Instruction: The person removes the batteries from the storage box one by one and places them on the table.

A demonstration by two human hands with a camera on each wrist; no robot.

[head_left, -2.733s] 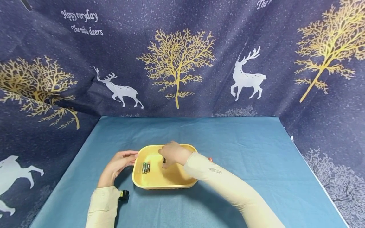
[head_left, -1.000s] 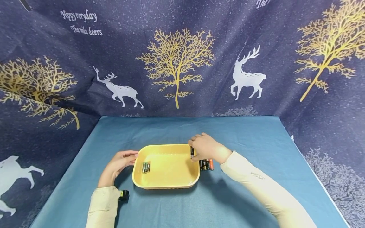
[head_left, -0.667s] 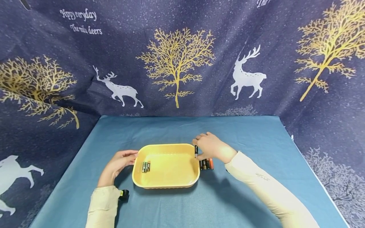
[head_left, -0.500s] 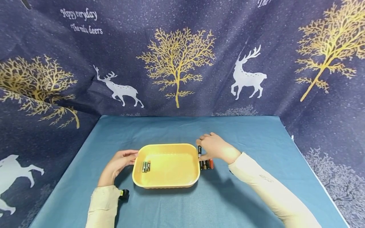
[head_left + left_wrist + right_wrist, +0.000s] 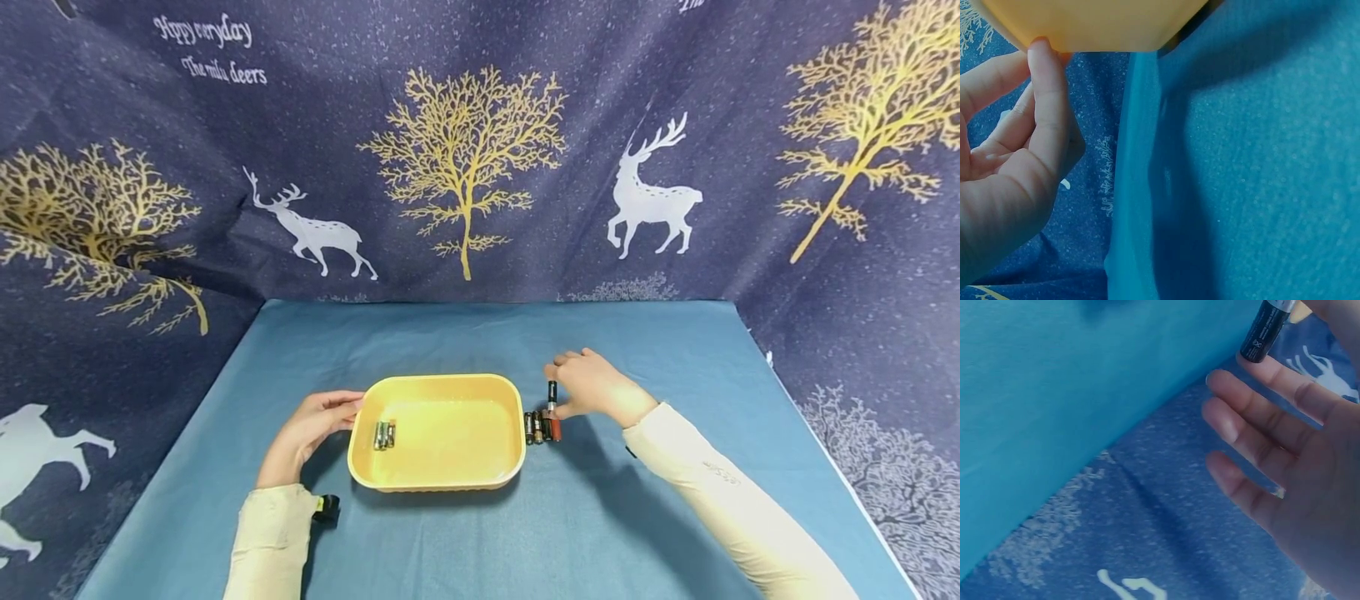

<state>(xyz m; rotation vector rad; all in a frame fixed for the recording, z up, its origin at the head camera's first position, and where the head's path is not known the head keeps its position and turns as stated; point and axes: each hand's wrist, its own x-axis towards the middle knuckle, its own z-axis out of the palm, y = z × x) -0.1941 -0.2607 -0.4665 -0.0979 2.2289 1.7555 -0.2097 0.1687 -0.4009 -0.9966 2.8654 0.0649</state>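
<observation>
A yellow plastic tray stands on the blue cloth. My left hand holds its left edge, the thumb against the wall in the left wrist view. Two small batteries lie side by side inside, near the left end. To the tray's right, my right hand pinches a black-and-silver battery between thumb and index finger, nearly upright. Its black end shows in the right wrist view, where the other fingers spread away from it. Several batteries, black ones and one orange-red, lie in a row below that hand.
The blue cloth covers the table. Dark curtains printed with deer and trees hang behind and at both sides. A small black device sits at the left wrist, beside the sleeve.
My right hand has lifted the battery out of the tray and carried it right, past the rim, over the row of batteries. My left hand has stayed at the tray's left edge.
</observation>
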